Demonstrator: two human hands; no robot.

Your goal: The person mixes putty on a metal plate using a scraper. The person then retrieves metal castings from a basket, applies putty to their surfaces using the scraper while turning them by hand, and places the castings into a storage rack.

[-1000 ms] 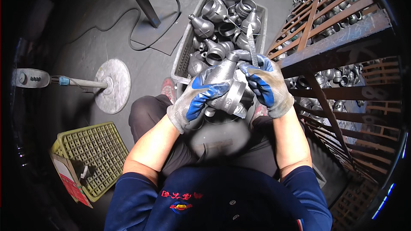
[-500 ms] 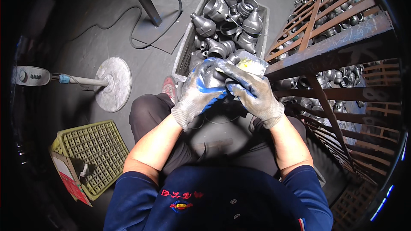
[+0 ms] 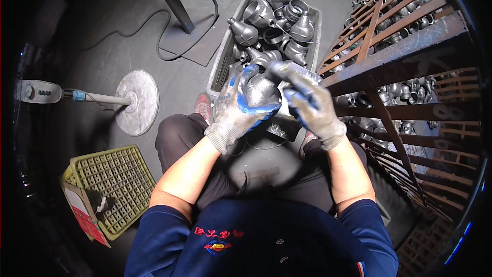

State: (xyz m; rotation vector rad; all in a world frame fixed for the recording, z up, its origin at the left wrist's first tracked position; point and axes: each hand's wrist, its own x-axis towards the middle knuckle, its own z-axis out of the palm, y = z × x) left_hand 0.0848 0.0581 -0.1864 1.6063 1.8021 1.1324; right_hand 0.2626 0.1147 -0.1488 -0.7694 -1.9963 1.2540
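Gloved in grey with blue patches, my left hand (image 3: 238, 105) is wrapped round a rounded grey metal pipe fitting (image 3: 261, 91) above my lap. My right hand (image 3: 313, 105), in a matching glove, is just right of the fitting, its fingers bent and its fingertips smeared by motion near the fitting's upper end. Whether those fingers touch the fitting or hold anything small is unclear. Just beyond both hands, a plastic crate (image 3: 219, 66) is heaped with similar metal fittings (image 3: 302, 28).
A rusty slatted metal cage (image 3: 394, 54) holding many fittings stands close on the right. At left are a round-based stand (image 3: 137, 103) and a tilted yellow-green crate (image 3: 115, 187). A black cable (image 3: 166, 20) loops beside a metal post (image 3: 171, 2). A pale container (image 3: 307, 74) is partly hidden behind my right hand.
My right hand has shifted right and opened a gap from the left hand, uncovering more of the fitting's round body. My left hand keeps its hold, moved slightly.
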